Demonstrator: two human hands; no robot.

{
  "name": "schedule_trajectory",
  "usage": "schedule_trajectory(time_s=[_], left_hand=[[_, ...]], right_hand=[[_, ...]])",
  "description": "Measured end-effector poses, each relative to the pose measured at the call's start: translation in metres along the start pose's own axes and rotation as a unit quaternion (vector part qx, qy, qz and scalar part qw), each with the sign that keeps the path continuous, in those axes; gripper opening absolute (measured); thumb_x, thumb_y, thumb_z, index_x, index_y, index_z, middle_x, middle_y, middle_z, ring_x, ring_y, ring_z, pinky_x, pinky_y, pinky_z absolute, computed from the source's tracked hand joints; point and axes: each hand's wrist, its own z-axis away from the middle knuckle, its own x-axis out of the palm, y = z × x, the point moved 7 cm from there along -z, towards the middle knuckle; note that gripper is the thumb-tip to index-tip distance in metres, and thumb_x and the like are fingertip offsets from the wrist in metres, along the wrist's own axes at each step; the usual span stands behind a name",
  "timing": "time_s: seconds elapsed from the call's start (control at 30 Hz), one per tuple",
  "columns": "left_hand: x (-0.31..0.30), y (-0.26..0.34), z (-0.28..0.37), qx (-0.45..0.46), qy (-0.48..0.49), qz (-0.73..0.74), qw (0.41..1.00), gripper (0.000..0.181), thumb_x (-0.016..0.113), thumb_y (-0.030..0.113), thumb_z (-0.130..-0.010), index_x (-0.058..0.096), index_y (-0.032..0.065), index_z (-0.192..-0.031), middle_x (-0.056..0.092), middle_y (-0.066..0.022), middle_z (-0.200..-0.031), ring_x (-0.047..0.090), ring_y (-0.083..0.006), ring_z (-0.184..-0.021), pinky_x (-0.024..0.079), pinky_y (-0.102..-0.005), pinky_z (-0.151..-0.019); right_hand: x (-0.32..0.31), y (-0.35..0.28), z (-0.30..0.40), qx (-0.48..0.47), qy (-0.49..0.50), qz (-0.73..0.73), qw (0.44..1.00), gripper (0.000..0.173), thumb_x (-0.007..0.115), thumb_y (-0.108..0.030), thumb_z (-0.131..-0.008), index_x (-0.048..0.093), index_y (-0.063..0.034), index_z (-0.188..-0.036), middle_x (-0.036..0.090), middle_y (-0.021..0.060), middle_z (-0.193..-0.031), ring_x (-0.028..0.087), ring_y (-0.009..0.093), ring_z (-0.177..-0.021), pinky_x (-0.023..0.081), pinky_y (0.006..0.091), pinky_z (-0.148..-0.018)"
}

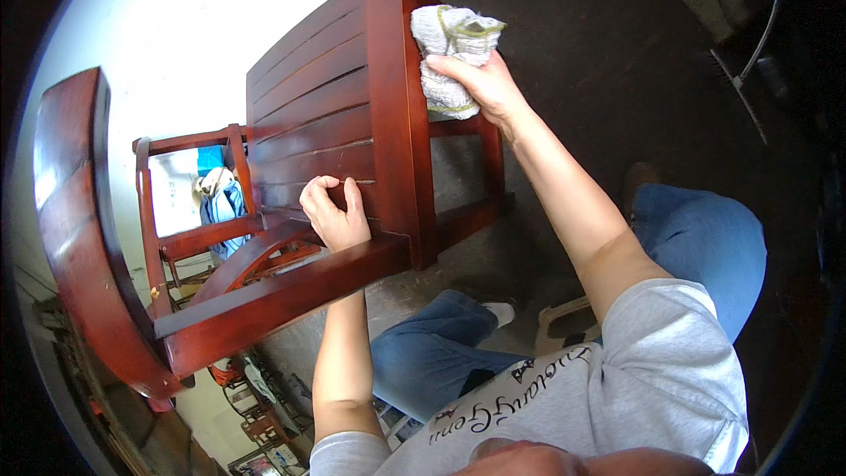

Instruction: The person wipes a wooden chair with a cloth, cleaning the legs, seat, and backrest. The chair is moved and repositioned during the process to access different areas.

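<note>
A reddish-brown varnished wooden chair (401, 112) with a slatted seat (310, 112) stands before me. My right hand (486, 82) grips a bunched white knitted cloth (456, 89) with yellow-green edging, against the outer side of the seat's front rail. My left hand (337, 211) reaches past the chair's side bar (284, 297) and is by the slats, its fingers curled and thumb apart, with nothing seen in it. The curved wooden backrest (73, 211) is at the far left.
Another wooden frame (192, 238) stands behind, with blue and pale fabric (225, 201) near it. A light-coloured stool (565, 324) is by my legs. A thin white forked object (738, 81) lies at the upper right. Several wooden chairs (261, 423) show at the lower left.
</note>
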Motion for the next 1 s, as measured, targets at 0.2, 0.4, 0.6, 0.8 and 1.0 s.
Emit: schedule_trajectory(time_s=[0.2,0.4,0.6,0.8,1.0], left_hand=[[-0.002,0.001,0.001,-0.008,0.012,-0.013,1.0,0.024,0.065,0.021,-0.079,0.05,0.0061,-0.089,0.047,-0.0143,-0.102,0.046,-0.0331,-0.101,0.037,-0.0433,-0.087],[-0.003,0.003,0.004,-0.003,0.037,-0.022,0.999,0.025,0.064,0.023,-0.082,0.052,0.003,-0.091,0.049,-0.0166,-0.1,0.046,-0.0327,-0.099,0.037,-0.0416,-0.089],[-0.01,-0.006,0.014,0.014,0.164,0.002,0.986,0.028,0.067,0.024,-0.079,0.05,0.005,-0.09,0.051,-0.0138,-0.099,0.051,-0.0306,-0.096,0.04,-0.0427,-0.086],[-0.009,-0.049,0.044,-0.128,0.198,0.565,0.791,0.027,0.063,0.012,-0.083,0.048,0.001,-0.103,0.051,-0.0105,-0.104,0.052,-0.0228,-0.095,0.044,-0.0349,-0.085],[-0.031,-0.013,0.172,-0.217,0.093,0.515,0.824,0.012,0.053,0.005,-0.09,0.051,0.0039,-0.101,0.056,-0.0058,-0.089,0.054,-0.0138,-0.08,0.045,-0.0243,-0.074]], right_hand=[[0.018,0.009,0.021,-0.115,0.018,0.181,0.977,0.052,0.074,-0.023,-0.071,0.054,-0.0033,-0.114,0.061,0.0101,-0.11,0.058,0.02,-0.103,0.044,0.0341,-0.093],[0.038,0.02,0.083,-0.114,0.001,0.205,0.972,0.046,0.071,-0.021,-0.072,0.057,-0.0032,-0.111,0.06,0.012,-0.111,0.057,0.023,-0.105,0.042,0.0343,-0.094],[0.041,0.039,0.126,-0.09,-0.004,0.203,0.975,0.048,0.071,-0.016,-0.07,0.054,-0.0018,-0.113,0.06,0.0128,-0.111,0.057,0.024,-0.105,0.041,0.0337,-0.095],[0.071,-0.008,0.185,-0.156,-0.046,0.259,0.952,0.038,0.066,-0.006,-0.076,0.057,-0.0028,-0.113,0.062,0.0079,-0.108,0.058,0.017,-0.102,0.043,0.0306,-0.092],[0.105,-0.006,0.241,0.137,-0.185,-0.373,0.899,0.049,0.052,-0.036,-0.087,0.045,-0.011,-0.129,0.053,0.0045,-0.125,0.05,0.019,-0.115,0.043,0.0341,-0.093]])
